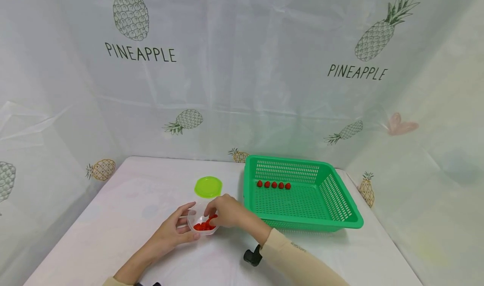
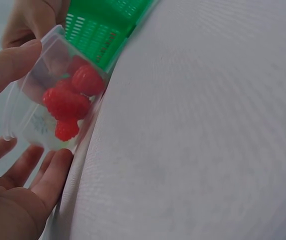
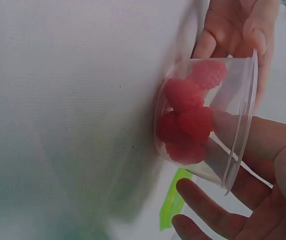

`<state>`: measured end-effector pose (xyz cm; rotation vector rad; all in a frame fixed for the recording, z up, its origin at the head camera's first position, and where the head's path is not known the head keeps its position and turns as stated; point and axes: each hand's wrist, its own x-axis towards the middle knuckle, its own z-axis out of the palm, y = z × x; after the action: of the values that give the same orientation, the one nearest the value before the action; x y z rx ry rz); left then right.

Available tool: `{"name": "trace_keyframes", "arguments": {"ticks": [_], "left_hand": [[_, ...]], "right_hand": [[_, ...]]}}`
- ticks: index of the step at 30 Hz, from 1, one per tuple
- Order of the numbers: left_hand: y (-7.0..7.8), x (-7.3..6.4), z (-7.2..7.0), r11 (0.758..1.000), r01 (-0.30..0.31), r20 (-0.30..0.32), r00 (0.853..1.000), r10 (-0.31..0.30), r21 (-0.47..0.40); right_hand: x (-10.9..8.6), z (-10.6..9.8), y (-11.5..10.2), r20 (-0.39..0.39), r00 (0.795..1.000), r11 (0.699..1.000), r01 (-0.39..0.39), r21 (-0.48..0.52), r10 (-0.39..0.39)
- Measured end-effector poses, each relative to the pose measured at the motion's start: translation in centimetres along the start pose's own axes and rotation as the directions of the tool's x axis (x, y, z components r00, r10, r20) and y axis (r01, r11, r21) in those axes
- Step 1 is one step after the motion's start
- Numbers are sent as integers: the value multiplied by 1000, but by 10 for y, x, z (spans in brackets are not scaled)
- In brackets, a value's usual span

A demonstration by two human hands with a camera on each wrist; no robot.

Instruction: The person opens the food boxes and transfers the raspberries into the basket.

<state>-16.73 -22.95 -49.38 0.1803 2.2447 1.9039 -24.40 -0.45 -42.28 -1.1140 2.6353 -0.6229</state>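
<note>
A clear plastic tub [image 1: 195, 214] with several red raspberries [image 3: 183, 95] at its bottom stands on the table. My left hand [image 1: 172, 232] holds it from the left, thumb at the near side and fingers curved round the far side. In the left wrist view the thumb [image 2: 13, 62] lies against the rim. From the right, my right hand [image 1: 230, 212] reaches over the rim, thumb and index finger down inside the tub, pinching a raspberry [image 1: 213, 217]. Its other fingers stay outside the wall in the right wrist view.
A green slotted basket [image 1: 302, 223] sits to the right, with several raspberries [image 1: 274, 185] in a row along its back left. Just behind the tub lies a bright green lid [image 1: 208, 187]. A pineapple-print curtain [image 1: 242, 88] closes off the back and sides.
</note>
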Motion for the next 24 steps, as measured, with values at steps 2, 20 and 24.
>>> {"name": "trace_keyframes", "arguments": {"ticks": [2, 20, 24], "left_hand": [[0, 0, 0, 1000, -2, 2, 1000, 2, 2], [-2, -1, -1, 1000, -17, 20, 1000, 17, -5], [-2, -1, -1, 1000, -19, 16, 1000, 19, 0]], "right_hand": [[1, 1, 0, 8, 1000, 1000, -16, 11, 16], [5, 8, -5, 39, 997, 996, -71, -51, 73], [5, 11, -6, 35, 997, 996, -68, -62, 70]]}}
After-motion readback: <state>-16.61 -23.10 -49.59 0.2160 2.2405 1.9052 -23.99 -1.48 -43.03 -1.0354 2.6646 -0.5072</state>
